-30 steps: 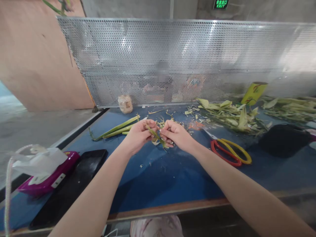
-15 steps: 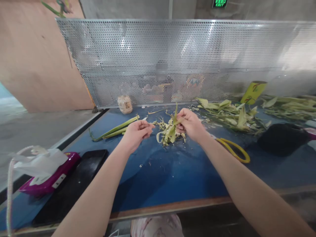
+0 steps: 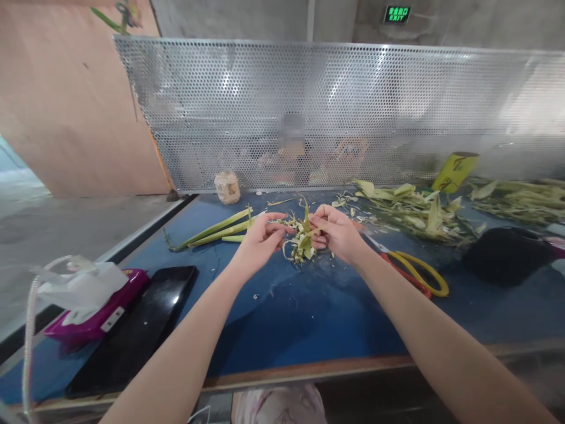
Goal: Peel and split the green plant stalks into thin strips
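Note:
My right hand (image 3: 333,232) pinches a green leaf strip (image 3: 306,219) that looks like corn husk; its narrow tip points upward. Close by on the left, my left hand (image 3: 261,240) reaches toward the strip with its thumb and fingers apart, and I see nothing held in it. Beneath and between both hands lies a small heap of shredded leaf scraps (image 3: 301,250). Several long green stalks (image 3: 216,232) rest on the blue table to the left of my left hand. Scissors with red and yellow handles (image 3: 421,277) lie beside my right forearm, their blades partly hidden.
Husk-like leaves (image 3: 410,206) are piled at the back right, near a yellow-green container (image 3: 454,172). A black object (image 3: 507,253) sits at the right. On the left are a black tablet-like slab (image 3: 136,330) and a magenta tissue box (image 3: 95,321). A perforated metal screen (image 3: 247,106) stands behind.
My left hand has moved right, closer to my right hand, and its fingers have spread from a pinch. The right hand still holds the leaf strip. The camera view has shifted slightly.

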A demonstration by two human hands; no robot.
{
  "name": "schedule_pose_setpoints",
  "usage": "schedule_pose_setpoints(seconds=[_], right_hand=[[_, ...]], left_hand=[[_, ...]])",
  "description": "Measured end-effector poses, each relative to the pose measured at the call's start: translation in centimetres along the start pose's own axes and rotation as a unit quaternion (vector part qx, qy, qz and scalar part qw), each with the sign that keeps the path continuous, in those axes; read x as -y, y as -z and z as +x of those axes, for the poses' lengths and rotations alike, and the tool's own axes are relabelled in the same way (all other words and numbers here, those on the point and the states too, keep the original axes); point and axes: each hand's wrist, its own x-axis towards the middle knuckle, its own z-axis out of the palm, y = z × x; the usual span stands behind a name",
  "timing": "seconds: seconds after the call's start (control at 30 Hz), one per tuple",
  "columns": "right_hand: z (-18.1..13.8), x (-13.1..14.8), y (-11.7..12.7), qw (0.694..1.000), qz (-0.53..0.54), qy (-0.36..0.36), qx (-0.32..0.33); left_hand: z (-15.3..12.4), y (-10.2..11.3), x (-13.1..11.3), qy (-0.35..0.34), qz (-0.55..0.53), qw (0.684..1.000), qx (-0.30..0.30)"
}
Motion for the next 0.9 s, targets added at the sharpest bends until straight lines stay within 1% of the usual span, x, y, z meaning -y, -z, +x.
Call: schedule_pose_setpoints(seconds=[0.17, 0.3, 0.37, 0.43, 0.5, 0.53, 0.67, 0.77, 0.8, 0.83, 0.9], right_hand=[[0.0, 0.2, 0.2, 1.0, 0.009, 0.007, -0.002], [-0.1, 0.7, 0.1, 0.999, 0.035, -0.005, -0.013], [-0.1, 1.0, 0.0, 0.999, 0.049, -0.016, -0.017], [-0.2, 1.2, -0.1, 0.998, 0.059, -0.029, -0.015], [-0.2, 1.3, -0.1, 0.997, 0.063, -0.039, -0.008], [-0.2, 1.3, -0.1, 0.997, 0.065, -0.043, -0.003], [-0.1, 1.3, 0.0, 0.996, 0.075, -0.046, 0.005], [0.0, 1.1, 0.1, 0.996, 0.071, -0.046, 0.003], [0.1, 1.0, 0.1, 0.997, 0.068, -0.046, 0.005], [0.1, 0.9, 0.2, 0.997, 0.065, -0.045, 0.008], [0.2, 0.7, 0.2, 0.997, 0.064, -0.041, 0.014]], left_hand=[[0.3, 0.5, 0.2, -0.003, 0.044, 0.999, -0.018], [0.7, 1.2, 0.7, 0.007, 0.073, 0.997, -0.024], [1.2, 1.2, 0.8, 0.016, 0.087, 0.996, -0.017], [2.0, 1.0, 0.8, 0.017, 0.116, 0.993, 0.01], [3.3, 0.4, 0.7, -0.008, 0.151, 0.987, 0.052], [4.1, -0.1, 0.5, -0.037, 0.167, 0.982, 0.075], [7.6, -2.6, -0.7, -0.085, 0.156, 0.978, 0.11], [9.5, -4.7, -1.8, -0.122, 0.103, 0.98, 0.115], [9.8, -5.2, -1.9, -0.144, 0.055, 0.983, 0.097], [10.0, -5.6, -2.0, -0.153, 0.033, 0.984, 0.087], [9.9, -5.7, -1.8, -0.133, 0.051, 0.986, 0.084]])
